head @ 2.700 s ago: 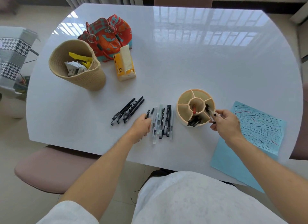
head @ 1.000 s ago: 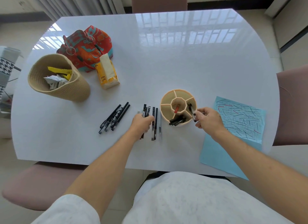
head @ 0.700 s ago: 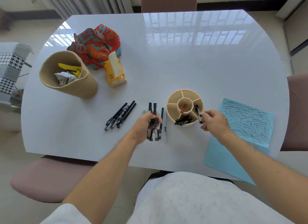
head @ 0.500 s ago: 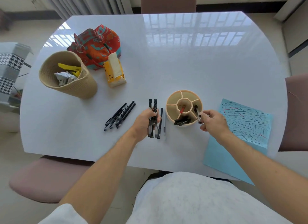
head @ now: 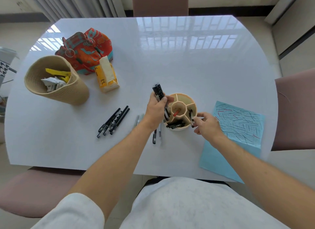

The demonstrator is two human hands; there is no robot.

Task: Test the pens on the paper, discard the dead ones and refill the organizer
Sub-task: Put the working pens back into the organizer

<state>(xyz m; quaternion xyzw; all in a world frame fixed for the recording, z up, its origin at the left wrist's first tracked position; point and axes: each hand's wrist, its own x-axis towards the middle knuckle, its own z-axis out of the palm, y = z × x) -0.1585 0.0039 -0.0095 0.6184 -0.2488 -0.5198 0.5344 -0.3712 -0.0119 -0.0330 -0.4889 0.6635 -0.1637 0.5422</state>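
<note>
My left hand [head: 156,110] grips a bundle of black pens [head: 159,93], upright and lifted over the left edge of the beige round organizer [head: 184,96]. My right hand [head: 207,124] pinches a single black pen [head: 191,118] at the organizer's right compartment. The organizer holds a red pen [head: 176,113] in its centre cell and several black pens [head: 175,125] in a front cell. A few pens [head: 156,135] still lie on the table below my left hand. The scribbled blue paper [head: 238,124] lies to the right.
A separate group of black pens [head: 113,121] lies left of centre. A woven basket [head: 68,92] with crumpled scraps stands at the left, with a red patterned bag [head: 87,48] and a yellow tissue pack [head: 107,75] behind it. Chairs surround the white table [head: 170,58].
My left hand gathered a bundle of pens off the table and raised it up to the organizer's left side. My right hand stayed at the organizer with its pen.
</note>
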